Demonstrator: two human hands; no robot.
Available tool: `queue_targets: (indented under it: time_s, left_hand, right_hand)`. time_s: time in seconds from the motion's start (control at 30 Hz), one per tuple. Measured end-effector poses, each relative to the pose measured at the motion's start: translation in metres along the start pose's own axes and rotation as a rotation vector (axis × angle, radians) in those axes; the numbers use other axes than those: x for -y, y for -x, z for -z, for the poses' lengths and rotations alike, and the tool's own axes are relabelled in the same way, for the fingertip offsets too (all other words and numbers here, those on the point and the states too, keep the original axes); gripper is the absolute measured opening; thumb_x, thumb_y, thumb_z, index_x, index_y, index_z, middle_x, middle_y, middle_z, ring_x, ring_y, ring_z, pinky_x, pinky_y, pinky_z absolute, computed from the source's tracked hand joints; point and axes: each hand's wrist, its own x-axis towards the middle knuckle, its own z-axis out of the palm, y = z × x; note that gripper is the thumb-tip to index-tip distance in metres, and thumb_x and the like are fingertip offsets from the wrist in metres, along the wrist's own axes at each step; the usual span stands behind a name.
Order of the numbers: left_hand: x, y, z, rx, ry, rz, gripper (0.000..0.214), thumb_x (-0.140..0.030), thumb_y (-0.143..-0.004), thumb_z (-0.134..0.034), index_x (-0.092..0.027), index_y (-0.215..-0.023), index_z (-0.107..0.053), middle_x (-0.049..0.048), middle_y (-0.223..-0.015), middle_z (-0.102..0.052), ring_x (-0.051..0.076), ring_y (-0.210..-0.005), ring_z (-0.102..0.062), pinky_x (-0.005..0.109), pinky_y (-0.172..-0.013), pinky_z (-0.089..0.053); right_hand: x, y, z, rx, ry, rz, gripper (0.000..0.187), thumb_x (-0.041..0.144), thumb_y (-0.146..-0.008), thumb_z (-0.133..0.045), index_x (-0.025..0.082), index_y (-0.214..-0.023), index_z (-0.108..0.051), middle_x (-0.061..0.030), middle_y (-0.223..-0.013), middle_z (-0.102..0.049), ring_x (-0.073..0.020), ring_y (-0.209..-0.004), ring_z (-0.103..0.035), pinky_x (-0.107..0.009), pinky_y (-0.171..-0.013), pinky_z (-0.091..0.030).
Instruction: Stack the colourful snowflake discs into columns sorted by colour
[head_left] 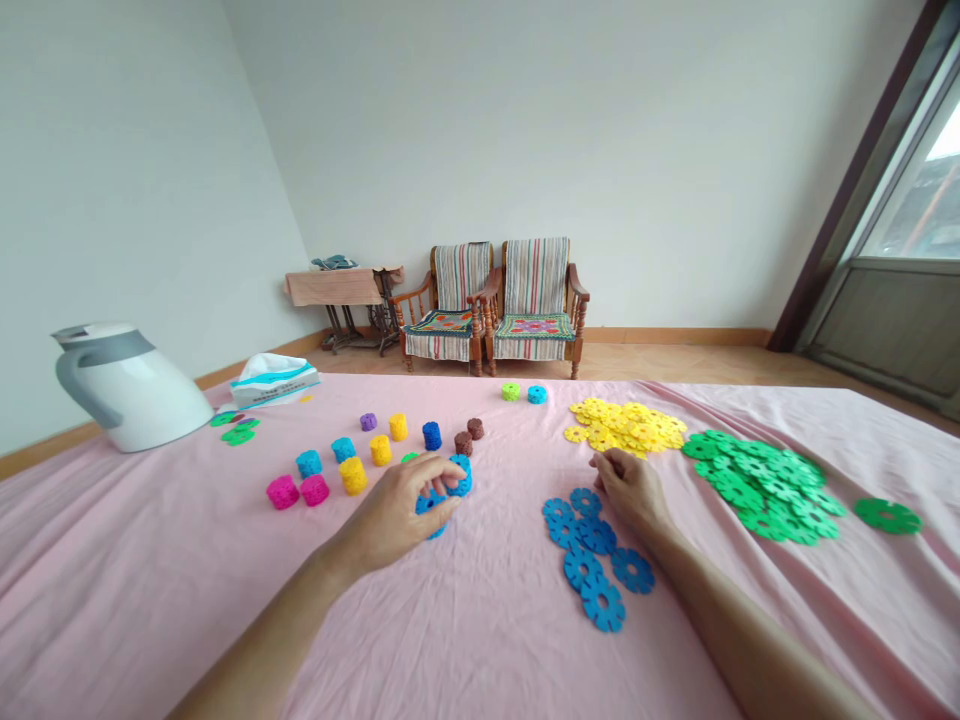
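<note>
Your left hand [394,515] closed around a blue disc stack [460,480], your right hand [628,488] open and empty, just beside loose blue discs [596,560]

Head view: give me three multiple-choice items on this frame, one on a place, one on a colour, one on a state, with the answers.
1. Where does the yellow pile lie against the green pile?
A. To its right
B. To its left
C. On top of it

2. What colour are the flat discs lying closest to the person, by the right hand?
A. Green
B. Yellow
C. Blue

3. What is the left hand doing?
A. Gripping blue pieces
B. Lying open, holding nothing
C. Raised in a fist, holding nothing

Answers:
1. B, since the yellow pile sits left of the green pile in the head view.
2. C, since those flat discs show blue.
3. A, since its fingers close around the blue pieces.
</note>
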Motion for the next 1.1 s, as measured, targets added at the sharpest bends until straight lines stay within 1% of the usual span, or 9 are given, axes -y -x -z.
queue_targets:
  time_s: [0.07, 0.13, 0.17, 0.23, 0.37, 0.57, 0.77, 0.93, 1.1]
  left_hand:
    - [-0.014, -0.002, -0.016, 0.061, -0.003, -0.025, 0.016, -0.013, -0.078, -0.051, -0.02, -0.089, -0.06, -0.0001, -0.084, -0.06, 0.013, -0.073, -0.055, 0.025, -0.068, -0.045]
    - [-0.025, -0.006, -0.034, 0.152, 0.004, -0.07, 0.018, -0.011, -0.075, -0.053, -0.02, -0.089, -0.061, -0.0001, -0.084, -0.06, 0.013, -0.073, -0.056, 0.025, -0.069, -0.045]
    - [-0.029, -0.009, -0.043, 0.191, 0.006, -0.091, 0.02, -0.01, -0.074, -0.054, -0.02, -0.091, -0.061, 0.0007, -0.086, -0.06, 0.014, -0.074, -0.056, 0.026, -0.07, -0.046]
    - [-0.034, -0.016, -0.059, 0.226, 0.005, -0.139, 0.028, -0.01, -0.073, -0.056, -0.02, -0.099, -0.06, 0.0024, -0.094, -0.059, 0.015, -0.078, -0.056, 0.028, -0.074, -0.047]
    - [-0.04, -0.035, -0.078, 0.276, -0.01, -0.208, 0.038, -0.011, -0.071, -0.061, -0.021, -0.107, -0.058, 0.0039, -0.101, -0.057, 0.019, -0.093, -0.055, 0.03, -0.084, -0.045]
    - [-0.044, -0.056, -0.09, 0.342, -0.057, -0.242, 0.039, -0.021, -0.069, -0.066, -0.021, -0.107, -0.06, 0.004, -0.095, -0.055, 0.021, -0.091, -0.055, 0.03, -0.081, -0.046]
    - [-0.046, -0.069, -0.094, 0.389, -0.087, -0.261, 0.031, -0.023, -0.064, -0.066, -0.021, -0.094, -0.058, 0.0024, -0.091, -0.056, 0.021, -0.088, -0.055, 0.03, -0.079, -0.045]
    - [-0.047, -0.07, -0.098, 0.375, -0.094, -0.255, 0.032, -0.027, -0.059, -0.067, -0.02, -0.087, -0.053, 0.002, -0.085, -0.054, 0.021, -0.082, -0.054, 0.028, -0.07, -0.044]
    - [-0.05, -0.063, -0.097, 0.365, -0.081, -0.244, 0.032, -0.029, -0.059, -0.067, -0.02, -0.086, -0.051, 0.0016, -0.085, -0.054, 0.02, -0.082, -0.054, 0.027, -0.07, -0.044]
  right_hand:
    - [0.002, 0.0, 0.001, 0.001, -0.006, -0.004, 0.03, 0.039, -0.079, -0.042, 0.02, -0.059, -0.054, -0.0009, -0.05, -0.061, -0.0152, -0.048, -0.056, -0.024, -0.047, -0.035]
    - [0.004, 0.001, 0.002, -0.001, -0.011, -0.005, 0.029, 0.038, -0.079, -0.042, 0.019, -0.061, -0.055, -0.001, -0.051, -0.061, -0.015, -0.047, -0.055, -0.024, -0.046, -0.034]
    - [0.005, 0.001, 0.003, -0.002, -0.012, -0.004, 0.029, 0.038, -0.079, -0.042, 0.019, -0.061, -0.055, -0.0011, -0.051, -0.061, -0.0149, -0.047, -0.055, -0.024, -0.046, -0.034]
    - [0.005, 0.001, 0.003, -0.004, -0.012, -0.004, 0.029, 0.038, -0.079, -0.042, 0.019, -0.061, -0.054, -0.0013, -0.051, -0.061, -0.0148, -0.048, -0.055, -0.023, -0.046, -0.034]
    - [0.003, 0.0, 0.003, -0.011, -0.029, -0.007, 0.027, 0.037, -0.079, -0.042, 0.02, -0.059, -0.052, -0.0009, -0.05, -0.06, -0.0153, -0.049, -0.057, -0.023, -0.046, -0.034]
    - [0.001, -0.002, 0.0, -0.017, -0.006, 0.018, 0.03, 0.036, -0.08, -0.04, 0.02, -0.056, -0.049, -0.001, -0.05, -0.059, -0.0144, -0.047, -0.055, -0.023, -0.045, -0.031]
    - [0.001, -0.002, 0.0, -0.021, 0.002, 0.02, 0.029, 0.036, -0.079, -0.041, 0.02, -0.056, -0.05, -0.0013, -0.051, -0.059, -0.014, -0.048, -0.053, -0.023, -0.046, -0.03]
    - [0.003, -0.002, 0.001, -0.028, 0.006, 0.021, 0.03, 0.036, -0.079, -0.041, 0.021, -0.055, -0.047, -0.0009, -0.049, -0.057, -0.0142, -0.047, -0.053, -0.024, -0.045, -0.029]
    - [0.005, 0.0, 0.002, -0.018, -0.003, 0.026, 0.029, 0.036, -0.079, -0.041, 0.021, -0.054, -0.046, -0.0009, -0.049, -0.058, -0.0148, -0.048, -0.055, -0.024, -0.046, -0.03]
